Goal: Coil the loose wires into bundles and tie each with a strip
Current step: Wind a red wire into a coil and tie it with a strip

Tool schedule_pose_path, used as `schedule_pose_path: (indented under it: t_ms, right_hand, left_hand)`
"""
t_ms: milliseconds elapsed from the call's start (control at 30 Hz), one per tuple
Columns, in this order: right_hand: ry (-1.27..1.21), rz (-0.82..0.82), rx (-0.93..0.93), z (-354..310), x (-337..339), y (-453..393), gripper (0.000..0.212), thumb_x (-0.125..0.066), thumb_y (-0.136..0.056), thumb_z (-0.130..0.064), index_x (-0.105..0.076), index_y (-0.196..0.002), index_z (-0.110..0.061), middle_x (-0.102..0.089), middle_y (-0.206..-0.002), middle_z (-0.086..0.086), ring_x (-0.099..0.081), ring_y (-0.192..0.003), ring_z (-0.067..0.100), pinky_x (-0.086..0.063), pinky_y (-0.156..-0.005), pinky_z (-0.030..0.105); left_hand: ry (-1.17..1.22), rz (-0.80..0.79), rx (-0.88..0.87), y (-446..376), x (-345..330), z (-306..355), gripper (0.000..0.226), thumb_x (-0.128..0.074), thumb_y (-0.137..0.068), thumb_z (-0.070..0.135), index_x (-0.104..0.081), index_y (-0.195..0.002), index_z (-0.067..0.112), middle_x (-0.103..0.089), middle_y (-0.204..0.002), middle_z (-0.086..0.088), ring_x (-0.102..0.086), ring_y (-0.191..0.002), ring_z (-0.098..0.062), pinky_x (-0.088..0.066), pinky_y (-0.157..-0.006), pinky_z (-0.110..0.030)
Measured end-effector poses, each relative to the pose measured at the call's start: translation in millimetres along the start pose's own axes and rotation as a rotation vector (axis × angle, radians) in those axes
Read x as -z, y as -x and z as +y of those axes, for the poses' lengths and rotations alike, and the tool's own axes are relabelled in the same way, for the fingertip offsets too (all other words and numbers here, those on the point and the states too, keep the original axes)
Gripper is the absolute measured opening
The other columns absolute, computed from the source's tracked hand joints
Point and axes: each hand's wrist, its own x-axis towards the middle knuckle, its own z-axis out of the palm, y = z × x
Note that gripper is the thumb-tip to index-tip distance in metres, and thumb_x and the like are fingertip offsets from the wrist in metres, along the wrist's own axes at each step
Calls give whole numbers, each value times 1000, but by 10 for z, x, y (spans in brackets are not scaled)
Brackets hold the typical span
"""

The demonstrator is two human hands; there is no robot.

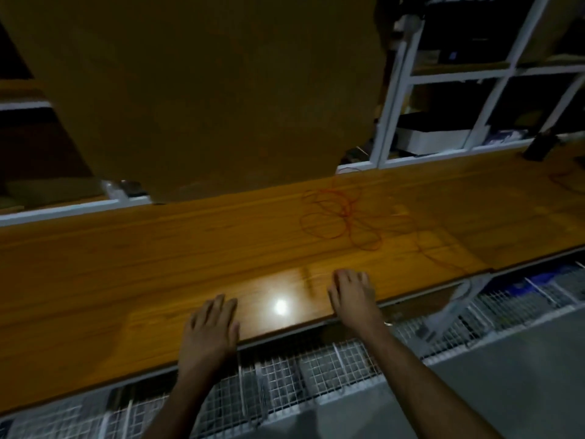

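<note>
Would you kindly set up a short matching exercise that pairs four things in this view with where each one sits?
Things:
1. red wire
2. left hand
3. cardboard sheet
4. wire mesh basket

Places:
A. under the table's front edge
B. upright behind the table
C. flat on the near table edge
D. tangled loose on the tabletop

Pairs: 1-D, 2-C, 3-B, 4-A

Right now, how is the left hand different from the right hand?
The left hand lies nearer the person, at the wooden table edge; the right hand reaches further in, closer to the tangled red wire. The left hand's fingers lie fairly flat; the right hand's curl down slightly. Both rest on the table, holding nothing, clear of the wire.
</note>
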Motion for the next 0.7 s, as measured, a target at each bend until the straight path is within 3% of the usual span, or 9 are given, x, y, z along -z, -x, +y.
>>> schedule_pose_path:
  t_ms: [100, 167, 233, 300, 433, 700]
  right_hand:
    - [-182, 37, -102, 376, 41, -183, 56, -50, -100, -40, -37, -145, -11, -45, -139, 11, -43, -119, 29, -41, -95, 38]
    - [-301, 82, -250, 504, 52, -338, 67, -52, -99, -37, -24, -152, -6, -41, -143, 17, -50, -117, 31, -45, -87, 35]
    - [-231, 111, -355, 558, 46, -483, 70, -50, -100, -38, -19, -154, -6, -44, -142, 19, -60, -107, 32, -47, -74, 33]
    - [-65, 104, -377, 549, 26, -570, 61, -45, -100, -41, -31, -149, -8, -51, -135, 19, -66, -91, 29, -42, -61, 31]
    - [13, 151, -274, 506, -50, -571, 26, -50, -97, -28, -56, -119, -17, -60, -111, 10, -63, -85, 27, -34, -58, 30]
    - [-192, 163, 43, 273, -72, -348, 12, -57, -92, -17, -59, -103, -19, -46, -94, 2, -47, -87, 20, -29, -61, 29]
  left_hand:
    - [-15, 37, 22, 0, -63, -31, 59, -9, -101, 59, -9, -157, 41, -4, -167, 11, -7, -153, -16, -17, -119, -38]
    - [-5, 48, 21, -21, -69, -44, 62, -7, -99, 63, -16, -156, 41, -9, -166, 11, -12, -152, -18, -21, -117, -40]
    - [-9, 66, 27, -14, -79, -32, 68, -3, -95, 64, -25, -154, 39, -19, -164, 9, -20, -149, -21, -27, -114, -43]
    - [-16, 82, 24, -13, -103, -36, 71, -2, -94, 65, -31, -153, 37, -26, -163, 7, -25, -147, -24, -31, -111, -45]
    - [-15, 100, 22, -13, -127, -50, 68, -6, -97, 63, -35, -152, 34, -31, -161, 4, -29, -145, -26, -34, -110, -47]
    - [-26, 151, 6, -8, -176, -72, 63, -11, -100, 59, -35, -152, 33, -33, -160, 3, -31, -144, -26, -36, -106, -46]
